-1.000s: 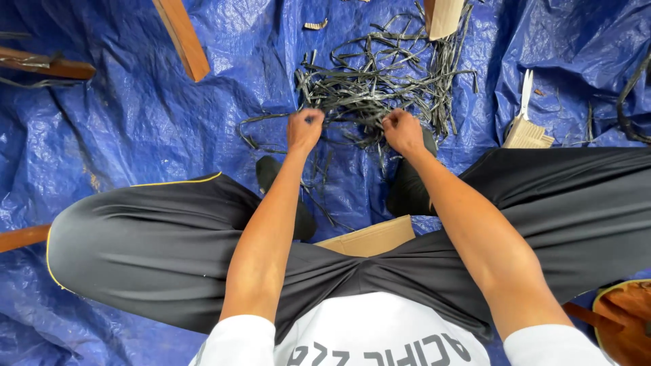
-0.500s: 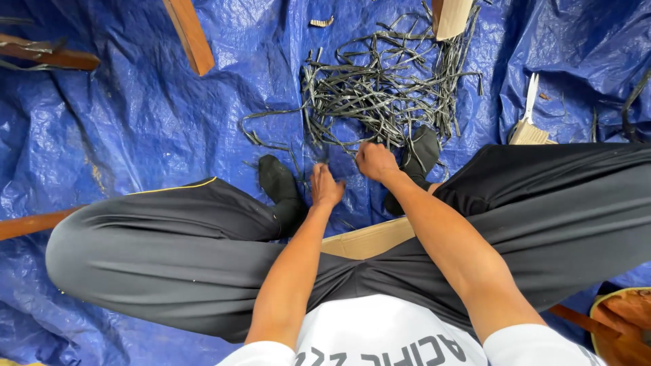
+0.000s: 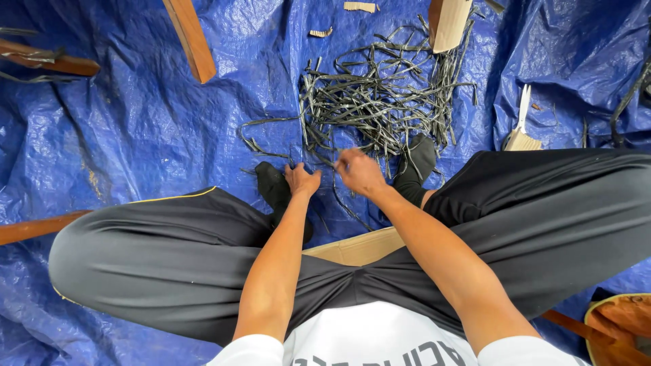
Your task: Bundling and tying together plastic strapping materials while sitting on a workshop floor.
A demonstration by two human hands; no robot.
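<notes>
**Desk:** Head camera, looking straight down: what is the person doing?

**Photographer:** Sitting on a low wooden seat (image 3: 359, 247) over a crumpled blue tarpaulin (image 3: 135, 135), knees spread wide in dark trousers (image 3: 156, 257). Both bare arms are reaching down between the feet, which are wearing black socks (image 3: 274, 190).

**Desk:** And the hands?

**Photographer:** The left hand (image 3: 302, 181) is curling its fingers narrowly, pinching at thin dark strips at the near edge of the pile of black strips (image 3: 383, 102). The right hand (image 3: 359, 173) is blurring slightly, fingers closing around a strand or two just beside the left; I cannot tell how many it is gripping. The two hands are sitting near each other, not quite touching.

**Desk:** Where is the pile lying?

**Photographer:** Tangling loosely on the tarpaulin just beyond the hands, trailing a few strands towards the left foot.

**Desk:** Anything around it?

**Photographer:** A wooden plank (image 3: 191, 39) is lying at upper left, a pale wood block (image 3: 449, 24) is touching the pile's far edge, and a light-handled tool (image 3: 522, 129) is resting well to the right.
</notes>
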